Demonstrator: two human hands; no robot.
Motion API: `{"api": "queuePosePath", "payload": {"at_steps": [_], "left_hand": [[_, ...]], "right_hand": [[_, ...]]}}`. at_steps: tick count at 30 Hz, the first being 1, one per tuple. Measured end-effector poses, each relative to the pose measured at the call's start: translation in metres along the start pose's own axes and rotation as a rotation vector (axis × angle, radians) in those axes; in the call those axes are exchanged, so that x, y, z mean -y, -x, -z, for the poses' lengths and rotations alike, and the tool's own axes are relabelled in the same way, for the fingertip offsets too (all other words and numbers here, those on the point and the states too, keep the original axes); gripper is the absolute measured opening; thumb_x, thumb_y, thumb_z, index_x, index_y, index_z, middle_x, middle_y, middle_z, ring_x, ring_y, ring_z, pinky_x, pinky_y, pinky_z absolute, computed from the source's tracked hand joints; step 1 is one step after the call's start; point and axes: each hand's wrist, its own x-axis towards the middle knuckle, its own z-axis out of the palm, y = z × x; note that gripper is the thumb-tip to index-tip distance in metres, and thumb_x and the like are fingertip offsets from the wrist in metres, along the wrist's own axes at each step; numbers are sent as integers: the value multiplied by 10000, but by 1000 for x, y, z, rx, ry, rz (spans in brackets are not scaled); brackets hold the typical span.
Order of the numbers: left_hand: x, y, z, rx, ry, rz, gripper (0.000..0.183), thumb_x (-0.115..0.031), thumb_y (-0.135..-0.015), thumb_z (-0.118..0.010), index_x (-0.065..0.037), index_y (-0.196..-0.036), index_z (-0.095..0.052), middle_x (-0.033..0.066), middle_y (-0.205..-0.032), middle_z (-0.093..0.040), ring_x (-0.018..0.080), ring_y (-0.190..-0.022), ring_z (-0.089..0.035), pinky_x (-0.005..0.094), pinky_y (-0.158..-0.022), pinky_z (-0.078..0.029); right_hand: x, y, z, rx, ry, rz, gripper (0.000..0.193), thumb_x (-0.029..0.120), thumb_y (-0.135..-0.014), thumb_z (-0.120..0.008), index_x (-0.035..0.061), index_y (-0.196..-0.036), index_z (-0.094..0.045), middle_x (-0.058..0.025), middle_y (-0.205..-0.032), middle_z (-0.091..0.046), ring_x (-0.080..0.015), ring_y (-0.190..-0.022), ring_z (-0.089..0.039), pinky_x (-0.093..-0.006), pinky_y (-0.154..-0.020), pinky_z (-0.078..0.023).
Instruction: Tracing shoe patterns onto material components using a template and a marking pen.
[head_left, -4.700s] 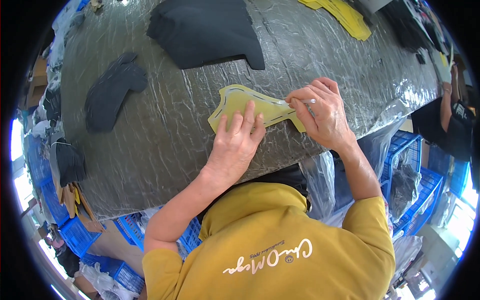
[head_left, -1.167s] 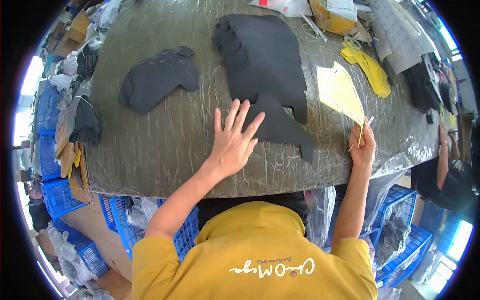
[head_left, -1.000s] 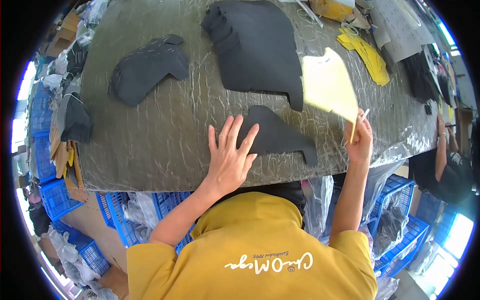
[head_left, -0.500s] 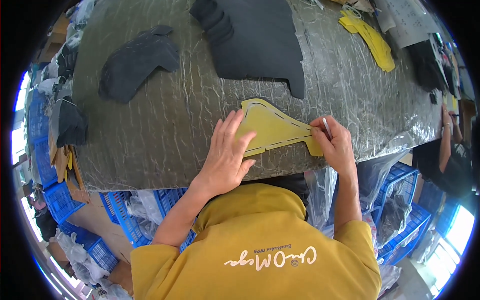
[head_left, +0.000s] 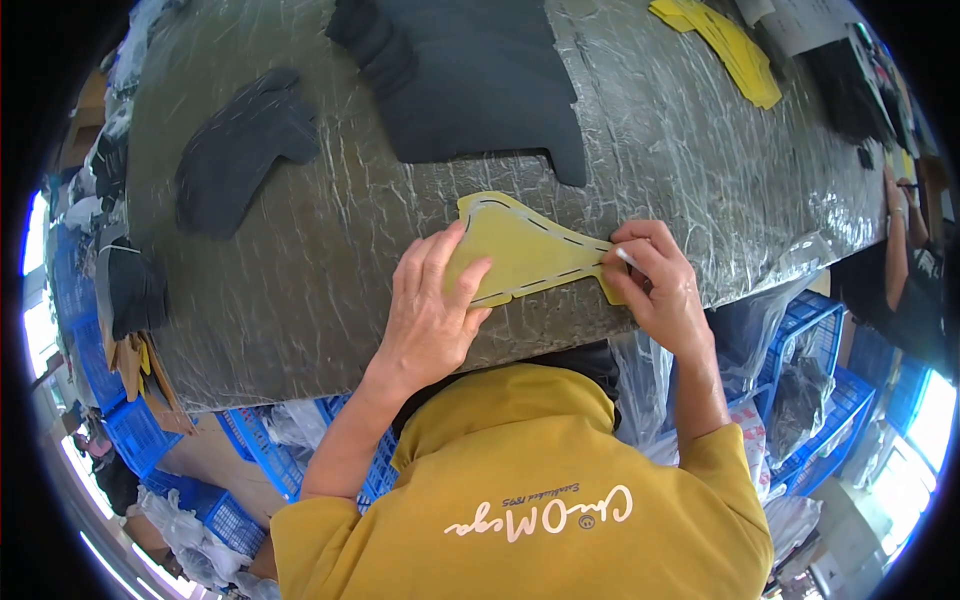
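A yellow pattern piece (head_left: 520,248) with black dashes along its edges lies near the table's front edge. It is broad on the left and narrows to the right, ending in a short downward tab. My left hand (head_left: 425,312) rests on its broad end, fingers spread, the thumb and one finger reaching over the lower edge. At the narrow end, the fingers of my right hand (head_left: 662,285) are closed round a thin white pen-like stick (head_left: 625,257) and touch the piece. The stick's lower tip is hidden by the fingers.
Dark fabric pieces lie beyond: a large stack (head_left: 470,85) and a smaller curved pile (head_left: 245,150). Yellow pieces (head_left: 735,55) are at the far right of the table (head_left: 270,300). Blue crates (head_left: 815,420) stand below the edge. Another person's arm (head_left: 897,250) shows at right.
The view has shifted a little, moving the table's things leftward. My right hand has turned and the white stick leans differently. My left hand stays on the yellow piece.
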Motion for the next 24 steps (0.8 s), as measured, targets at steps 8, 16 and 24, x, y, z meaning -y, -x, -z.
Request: {"api": "queuePosePath", "payload": {"at_steps": [8,16,24], "left_hand": [[3,-1,-5,-28,20,-71,532,-56,-817,-704,-105,-1331,-575,171,-1507,-454,405,-1391,-427,564,-1149,-341],[-2,-9,-14,-59,-126,-148,396,-31,-871,-648,-130,-1254,-653,79,-1439,-536,279,-1343,-496,560,-1157,-309],[-2,-13,-16,-71,-141,-149,436,-45,-859,-671,-138,-1285,-663,61,-1447,-538,260,-1343,-498,562,-1160,-302]], "right_hand": [[5,-1,30,288,44,-41,453,53,-759,-795,133,-1190,-683,-36,-1337,-590,-247,-911,-702,-349,-738,-597],[-12,-9,31,204,23,27,506,2,-714,-807,136,-1192,-711,-44,-1342,-624,-160,-825,-666,-272,-619,-535],[-14,-15,36,230,-44,-20,490,8,-724,-798,124,-1191,-707,-19,-1337,-621,-134,-721,-621,-270,-586,-507]]}}
